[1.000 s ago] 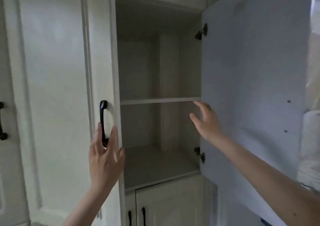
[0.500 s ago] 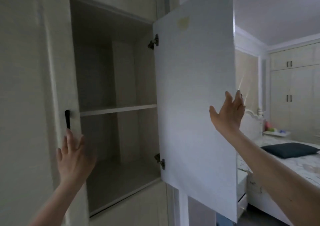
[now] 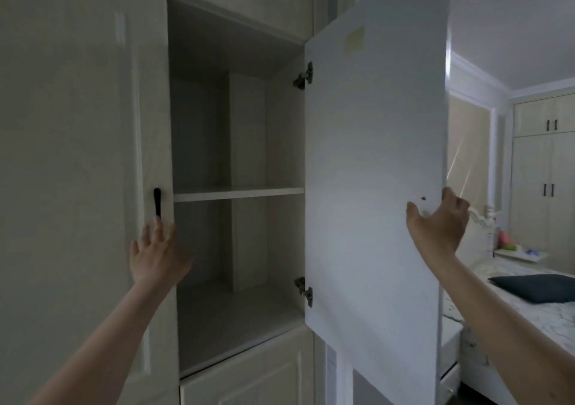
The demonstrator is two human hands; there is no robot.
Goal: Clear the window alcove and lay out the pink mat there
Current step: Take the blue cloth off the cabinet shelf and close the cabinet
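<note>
Right hand (image 3: pixel 437 222) grips the open door's (image 3: pixel 373 162) edge, arm raised.

Pink mat and window alcove are both out of view.

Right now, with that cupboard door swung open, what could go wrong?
The right hand grips the open door by its outer edge; swung shut, it might pinch the left hand spread near the cupboard opening, below the black handle. The shelf looks bare, so nothing seems likely to fall.
</note>
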